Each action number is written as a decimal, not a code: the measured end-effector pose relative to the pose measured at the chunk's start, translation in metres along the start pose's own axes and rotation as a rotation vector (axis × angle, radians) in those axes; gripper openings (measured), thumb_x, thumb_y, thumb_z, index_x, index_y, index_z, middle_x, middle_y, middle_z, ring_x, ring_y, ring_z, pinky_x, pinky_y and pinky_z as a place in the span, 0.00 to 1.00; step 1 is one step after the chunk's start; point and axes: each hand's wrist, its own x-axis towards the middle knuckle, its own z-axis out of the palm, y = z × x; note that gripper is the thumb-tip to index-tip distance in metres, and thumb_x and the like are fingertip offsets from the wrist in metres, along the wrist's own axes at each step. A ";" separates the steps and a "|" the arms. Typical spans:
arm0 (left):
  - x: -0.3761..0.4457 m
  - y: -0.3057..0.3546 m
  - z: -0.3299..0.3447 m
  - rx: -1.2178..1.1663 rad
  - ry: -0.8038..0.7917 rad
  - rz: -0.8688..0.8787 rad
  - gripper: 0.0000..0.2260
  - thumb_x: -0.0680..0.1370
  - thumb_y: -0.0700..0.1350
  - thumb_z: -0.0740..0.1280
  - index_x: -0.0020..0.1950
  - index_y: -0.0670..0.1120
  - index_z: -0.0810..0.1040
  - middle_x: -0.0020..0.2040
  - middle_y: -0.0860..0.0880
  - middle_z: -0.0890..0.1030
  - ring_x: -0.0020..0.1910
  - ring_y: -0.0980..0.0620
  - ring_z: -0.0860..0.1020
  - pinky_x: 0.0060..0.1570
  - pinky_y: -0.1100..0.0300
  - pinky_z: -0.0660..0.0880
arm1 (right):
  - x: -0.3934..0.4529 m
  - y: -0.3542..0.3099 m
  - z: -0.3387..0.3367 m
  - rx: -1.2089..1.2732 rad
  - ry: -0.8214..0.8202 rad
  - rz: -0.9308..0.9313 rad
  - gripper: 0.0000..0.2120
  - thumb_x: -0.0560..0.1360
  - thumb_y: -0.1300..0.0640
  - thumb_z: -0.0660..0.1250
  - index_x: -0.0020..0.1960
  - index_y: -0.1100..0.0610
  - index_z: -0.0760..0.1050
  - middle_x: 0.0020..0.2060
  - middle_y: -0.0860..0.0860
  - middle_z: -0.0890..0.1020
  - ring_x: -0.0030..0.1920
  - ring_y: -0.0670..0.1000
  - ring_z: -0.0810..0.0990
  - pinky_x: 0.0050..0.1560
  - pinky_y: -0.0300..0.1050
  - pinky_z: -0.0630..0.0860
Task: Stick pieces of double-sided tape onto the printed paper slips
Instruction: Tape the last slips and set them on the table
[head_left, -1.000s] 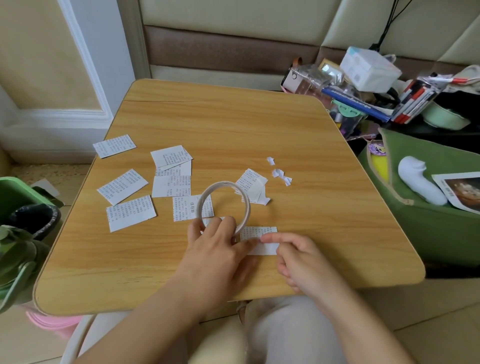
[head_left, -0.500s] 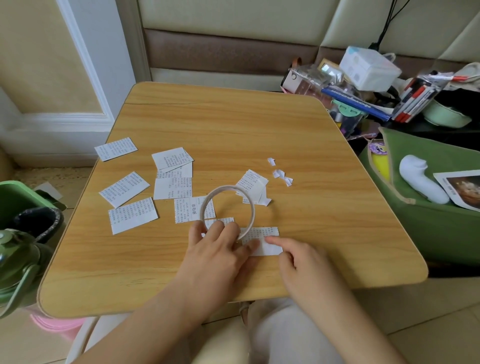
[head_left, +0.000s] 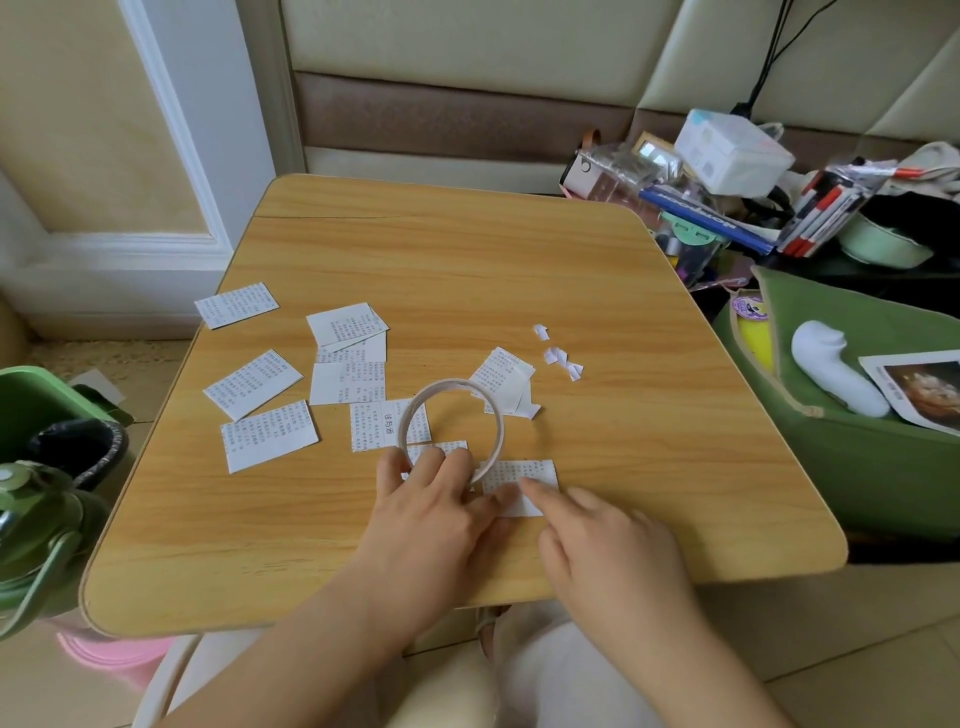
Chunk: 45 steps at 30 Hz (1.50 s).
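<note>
The left hand (head_left: 431, 499) is gripping the tape roll (head_left: 451, 427) upright at the bench's (head_left: 649, 467) near edge, feeding tape, while the right hand (head_left: 608, 540), forefinger out and other fingers loosely curled, is pressing the slip (head_left: 519, 480) flat so it stays put.

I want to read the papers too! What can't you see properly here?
- Print on the paper slips: too small, head view.
- Any tape on the near slip: not discernible; right hand fingers cover part.
- Tape roll's near edge: hidden by the left hand.
</note>
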 end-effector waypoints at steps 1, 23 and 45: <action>0.000 0.000 0.000 -0.001 -0.002 0.002 0.15 0.75 0.55 0.57 0.53 0.56 0.81 0.38 0.49 0.70 0.39 0.48 0.68 0.45 0.51 0.60 | 0.001 0.001 0.000 0.007 -0.021 0.010 0.22 0.66 0.52 0.53 0.48 0.46 0.84 0.28 0.45 0.77 0.19 0.53 0.73 0.17 0.39 0.64; -0.016 -0.015 -0.005 -0.014 -0.025 0.059 0.18 0.79 0.57 0.52 0.64 0.60 0.76 0.39 0.52 0.67 0.38 0.50 0.68 0.44 0.53 0.59 | 0.005 0.031 0.024 0.503 -0.151 0.137 0.23 0.72 0.52 0.49 0.53 0.26 0.71 0.38 0.41 0.68 0.47 0.45 0.64 0.56 0.39 0.60; -0.021 -0.017 -0.011 -0.099 0.015 -0.021 0.16 0.75 0.57 0.57 0.52 0.58 0.82 0.38 0.53 0.67 0.39 0.52 0.67 0.44 0.56 0.54 | 0.034 0.050 -0.001 0.905 -0.153 0.408 0.11 0.76 0.63 0.67 0.56 0.53 0.81 0.35 0.45 0.71 0.29 0.36 0.70 0.33 0.26 0.67</action>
